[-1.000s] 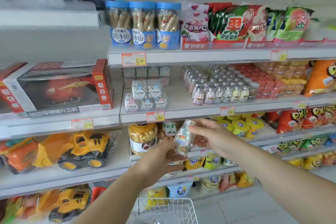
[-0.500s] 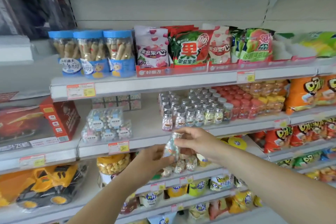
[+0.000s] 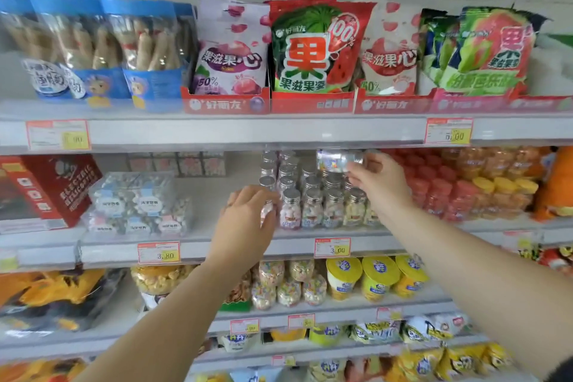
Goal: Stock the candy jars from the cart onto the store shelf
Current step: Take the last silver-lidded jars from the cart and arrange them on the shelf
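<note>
Candy jar [image 3: 339, 161] pinched at one end by right hand [image 3: 379, 184], held on its side just above silver-capped jar rows [image 3: 322, 205] on middle shelf [image 3: 217, 245]. Front-left jar [image 3: 267, 211] gripped by left hand [image 3: 246, 220]. Placing step judged under way. Next: jar to be uprighted, then lowered into free slot without neighbours being toppled.

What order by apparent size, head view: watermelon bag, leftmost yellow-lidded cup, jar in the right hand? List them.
1. watermelon bag, clearly largest
2. leftmost yellow-lidded cup
3. jar pinched by the right hand, smallest; fingers hide one end
</note>
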The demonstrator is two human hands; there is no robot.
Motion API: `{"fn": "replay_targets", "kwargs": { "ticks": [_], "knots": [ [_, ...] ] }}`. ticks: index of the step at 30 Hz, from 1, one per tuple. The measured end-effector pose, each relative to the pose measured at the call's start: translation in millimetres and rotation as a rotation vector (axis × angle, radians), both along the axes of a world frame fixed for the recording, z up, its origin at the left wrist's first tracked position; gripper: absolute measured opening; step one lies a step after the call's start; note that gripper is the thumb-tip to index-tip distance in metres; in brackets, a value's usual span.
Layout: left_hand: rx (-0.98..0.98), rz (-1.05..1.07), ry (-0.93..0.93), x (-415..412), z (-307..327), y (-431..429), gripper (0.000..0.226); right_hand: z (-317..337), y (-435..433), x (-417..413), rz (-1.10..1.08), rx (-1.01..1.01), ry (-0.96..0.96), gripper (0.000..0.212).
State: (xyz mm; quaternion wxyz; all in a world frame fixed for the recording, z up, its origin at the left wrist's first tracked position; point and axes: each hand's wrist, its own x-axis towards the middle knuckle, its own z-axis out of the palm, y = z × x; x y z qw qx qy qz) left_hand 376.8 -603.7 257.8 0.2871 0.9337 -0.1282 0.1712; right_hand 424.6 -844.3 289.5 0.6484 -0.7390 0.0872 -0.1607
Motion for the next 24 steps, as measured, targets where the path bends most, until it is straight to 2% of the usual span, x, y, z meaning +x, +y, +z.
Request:
{"fn": "replay_targets", "kwargs": {
  "ticks": [2,7,12,18,22,24],
  "knots": [
    [0.039,0.025,-0.059,13.3,-6.1,-0.9,0.029,1.4,3.7,19.9,-0.060,-0.194,-0.028,0.029],
    [-0.025,0.005,-0.169,35.4,-28.1,-0.5,0.034,9.4,20.2,62.5,-0.133,-0.581,-0.139,0.028],
    [-0.094,-0.055,-0.110,44.4,-51.3,-1.1,0.049,2.6,29.9,106.9,-0.026,-0.864,-0.114,0.024],
    [-0.164,-0.112,-0.079,43.4,-63.4,-2.4,0.061,0.8,41.7,142.8,0.156,-1.072,0.056,0.014],
    [-0.178,-0.127,-0.082,45.5,-66.3,0.4,0.064,7.6,44.1,154.2,0.355,-1.058,0.242,0.039],
    [-0.178,-0.131,-0.087,45.9,-67.0,0.7,0.064,9.8,45.6,155.4,0.418,-1.044,0.269,0.044]
  ]
}}
